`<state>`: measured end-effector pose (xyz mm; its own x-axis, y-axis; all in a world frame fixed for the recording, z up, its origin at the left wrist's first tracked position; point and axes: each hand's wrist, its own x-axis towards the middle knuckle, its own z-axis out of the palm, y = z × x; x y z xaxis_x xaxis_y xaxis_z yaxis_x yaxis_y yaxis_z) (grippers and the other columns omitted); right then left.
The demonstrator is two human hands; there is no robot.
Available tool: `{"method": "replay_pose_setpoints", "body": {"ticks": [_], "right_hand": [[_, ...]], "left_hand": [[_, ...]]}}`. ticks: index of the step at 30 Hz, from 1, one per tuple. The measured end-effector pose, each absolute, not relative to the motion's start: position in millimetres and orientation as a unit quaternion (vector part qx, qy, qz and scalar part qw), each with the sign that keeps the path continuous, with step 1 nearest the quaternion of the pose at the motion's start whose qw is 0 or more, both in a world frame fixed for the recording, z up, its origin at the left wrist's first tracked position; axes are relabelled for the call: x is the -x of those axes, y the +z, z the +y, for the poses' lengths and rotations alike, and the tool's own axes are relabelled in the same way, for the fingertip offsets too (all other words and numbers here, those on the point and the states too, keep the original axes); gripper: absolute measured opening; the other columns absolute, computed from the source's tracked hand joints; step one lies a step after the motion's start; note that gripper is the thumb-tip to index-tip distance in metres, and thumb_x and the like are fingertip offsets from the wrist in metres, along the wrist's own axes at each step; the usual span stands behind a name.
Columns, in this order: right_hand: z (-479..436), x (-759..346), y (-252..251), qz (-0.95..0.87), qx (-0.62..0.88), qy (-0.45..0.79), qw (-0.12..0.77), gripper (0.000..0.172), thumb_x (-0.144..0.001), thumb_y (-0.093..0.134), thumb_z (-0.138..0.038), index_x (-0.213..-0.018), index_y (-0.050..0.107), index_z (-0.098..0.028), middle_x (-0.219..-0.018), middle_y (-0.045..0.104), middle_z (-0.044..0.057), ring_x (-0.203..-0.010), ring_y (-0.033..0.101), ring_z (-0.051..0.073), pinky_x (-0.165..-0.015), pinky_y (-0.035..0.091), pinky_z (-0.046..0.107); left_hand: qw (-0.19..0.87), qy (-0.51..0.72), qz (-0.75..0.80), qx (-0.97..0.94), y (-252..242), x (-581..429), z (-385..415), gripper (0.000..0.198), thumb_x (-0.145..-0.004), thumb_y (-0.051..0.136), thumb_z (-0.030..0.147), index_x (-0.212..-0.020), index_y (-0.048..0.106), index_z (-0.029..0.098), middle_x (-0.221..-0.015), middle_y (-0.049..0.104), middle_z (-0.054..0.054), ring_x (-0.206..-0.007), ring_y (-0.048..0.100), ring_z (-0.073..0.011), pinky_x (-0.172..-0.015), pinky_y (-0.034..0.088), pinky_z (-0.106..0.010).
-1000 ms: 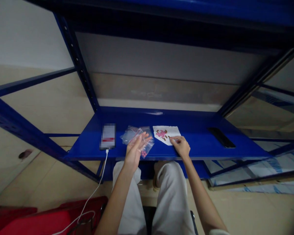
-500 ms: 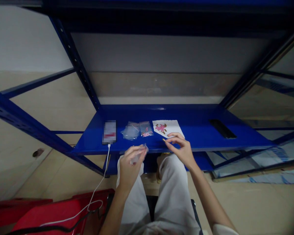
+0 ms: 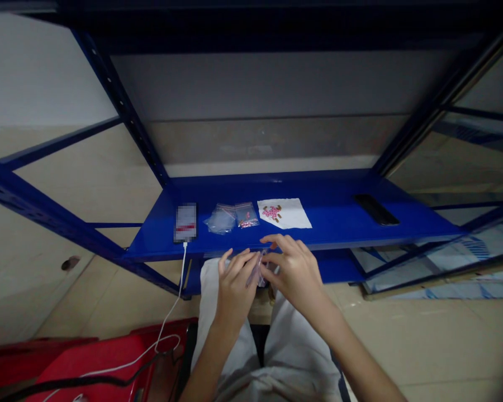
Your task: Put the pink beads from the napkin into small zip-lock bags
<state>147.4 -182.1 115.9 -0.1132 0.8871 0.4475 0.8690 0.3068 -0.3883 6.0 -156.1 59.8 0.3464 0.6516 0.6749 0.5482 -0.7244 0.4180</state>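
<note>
In front of the shelf edge, above my lap, my left hand pinches a small clear plastic zip bag. The fingers of my right hand are bent at the bag's mouth, thumb and fingertips close against the plastic. What lies between those fingertips is hidden. Beyond my hands, pink pills and several brown capsules lie on a white paper sheet. Left of the paper is a filled zip bag with pink pills inside, beside a pile of clear bags.
The blue metal shelf has upright posts at both sides. At its left lies a phone with a white cable hanging down, and a black phone is at the right. A red stool stands at lower left.
My right hand has moved left and down from near the paper to the bag, and the brown capsule in its fingertips is out of sight. My left hand has shifted slightly right with the bag.
</note>
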Motion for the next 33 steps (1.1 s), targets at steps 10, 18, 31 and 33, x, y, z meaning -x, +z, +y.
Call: {"method": "replay_pose_setpoints", "body": {"ticks": [10,18,31,33], "right_hand": [[-163.5,-174.7,83.6,-0.72,0.477,0.28,0.42,0.015,-0.081,0.056,-0.029,-0.084,0.069,-0.021,-0.111,0.059,0.007,-0.096,0.056,0.018,-0.082,0.046,0.032],[-81.7,-251.4,16.4,-0.565,0.708,0.081,0.416,0.029,-0.074,0.057,-0.038,-0.09,0.069,-0.018,-0.091,0.067,0.008,-0.067,0.061,0.017,-0.064,0.047,0.028],[-75.5,-259.8,-19.2,-0.507,0.748,0.056,0.424,0.039,-0.074,0.051,-0.046,-0.092,0.069,-0.017,-0.085,0.067,0.008,-0.065,0.057,0.017,-0.061,0.045,0.028],[-76.1,-258.2,-18.3,-0.503,0.75,0.055,0.426,0.038,-0.074,0.051,-0.046,-0.09,0.07,-0.018,-0.083,0.067,0.008,-0.065,0.057,0.017,-0.06,0.045,0.028]], "left_hand": [[0.173,0.421,0.393,-0.799,39.7,16.3,-153.7,0.029,-0.082,0.048,0.016,-0.105,0.062,0.026,-0.1,0.068,-0.002,-0.097,0.06,-0.0189,-0.096,0.037,-0.042],[0.602,0.544,0.437,-0.388,50.6,30.5,-140.8,0.031,-0.074,0.06,0.038,-0.089,0.067,0.012,-0.089,0.07,-0.01,-0.086,0.065,-0.0231,-0.084,0.047,-0.036],[0.8,0.482,0.196,-0.298,76.8,28.5,-62.1,0.039,-0.085,0.04,0.033,-0.12,0.051,0.019,-0.124,0.054,-0.01,-0.11,0.054,-0.0263,-0.091,0.042,-0.042],[0.791,0.472,0.203,-0.332,72.9,13.5,-44.8,0.039,-0.085,0.044,0.034,-0.121,0.05,0.021,-0.125,0.054,-0.01,-0.11,0.053,-0.0262,-0.089,0.043,-0.041]]}}
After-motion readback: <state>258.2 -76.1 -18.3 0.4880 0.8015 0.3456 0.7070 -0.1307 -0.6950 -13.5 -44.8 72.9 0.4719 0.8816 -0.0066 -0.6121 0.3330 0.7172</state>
